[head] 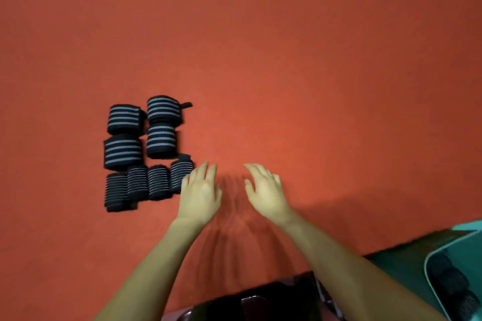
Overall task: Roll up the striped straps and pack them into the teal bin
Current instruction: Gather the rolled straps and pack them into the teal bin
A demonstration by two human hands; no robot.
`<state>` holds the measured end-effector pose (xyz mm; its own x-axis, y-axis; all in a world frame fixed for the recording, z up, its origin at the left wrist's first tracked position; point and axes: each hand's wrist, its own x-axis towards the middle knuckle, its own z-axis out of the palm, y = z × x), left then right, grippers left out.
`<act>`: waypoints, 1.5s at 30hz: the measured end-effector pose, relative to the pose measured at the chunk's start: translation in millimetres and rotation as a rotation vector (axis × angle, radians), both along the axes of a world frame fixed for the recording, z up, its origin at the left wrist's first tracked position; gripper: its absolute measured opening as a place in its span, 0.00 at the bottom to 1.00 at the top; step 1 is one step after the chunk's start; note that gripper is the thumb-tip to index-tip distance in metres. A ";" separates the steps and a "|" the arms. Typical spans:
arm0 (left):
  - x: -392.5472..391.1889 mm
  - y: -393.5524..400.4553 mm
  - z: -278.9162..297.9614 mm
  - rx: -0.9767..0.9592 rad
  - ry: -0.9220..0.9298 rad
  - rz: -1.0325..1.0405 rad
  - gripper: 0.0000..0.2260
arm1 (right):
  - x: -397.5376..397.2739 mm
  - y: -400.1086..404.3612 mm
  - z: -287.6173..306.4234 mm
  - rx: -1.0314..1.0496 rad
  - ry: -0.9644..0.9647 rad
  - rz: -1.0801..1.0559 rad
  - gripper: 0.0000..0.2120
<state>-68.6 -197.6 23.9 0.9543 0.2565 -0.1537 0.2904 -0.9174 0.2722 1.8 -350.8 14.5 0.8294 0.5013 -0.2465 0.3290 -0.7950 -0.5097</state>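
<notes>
Plainly, both hands hover over the red carpet (287, 60) with fingers loosely spread and grasping nothing: the left hand (199, 193) sits just right of the rolled striped straps (146, 151), its fingers close to or touching the nearest roll, and the right hand (266, 190) is near it on the other side. Eight black-and-grey rolls lie clustered together left of the hands. Well to the right of the right hand and nearer the person, the teal bin (443, 255) shows dark, blurred rolls inside.
</notes>
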 end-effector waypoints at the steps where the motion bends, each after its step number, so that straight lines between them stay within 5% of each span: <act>1: -9.2 20.1 -4.5 0.017 0.008 0.041 0.23 | -0.5 21.7 -2.7 0.002 0.016 0.048 0.22; 7: -51.3 106.0 -31.2 0.058 0.093 0.268 0.25 | -17.4 130.7 -26.9 -0.066 0.068 0.240 0.23; 14: -72.3 141.4 -60.6 0.129 0.119 0.278 0.25 | -33.8 198.2 -58.7 -0.194 0.077 0.181 0.28; 19: -73.3 153.8 -75.2 0.154 0.025 0.311 0.25 | -31.0 219.7 -70.9 -0.037 0.149 0.116 0.28; 28: -65.4 145.4 -81.1 0.023 0.143 0.402 0.30 | -20.2 182.4 -72.5 -0.140 0.070 0.118 0.32; 35: -55.7 142.7 -90.2 0.213 0.202 0.357 0.32 | -32.3 176.5 -75.5 -0.177 -0.102 0.115 0.36; 40: -59.3 130.3 -85.4 -0.111 0.128 0.361 0.33 | -31.6 174.5 -79.0 -0.189 -0.075 0.094 0.34; 45: -59.9 120.3 -80.3 -0.097 0.122 0.453 0.33 | -32.9 159.9 -78.8 -0.100 -0.015 0.080 0.32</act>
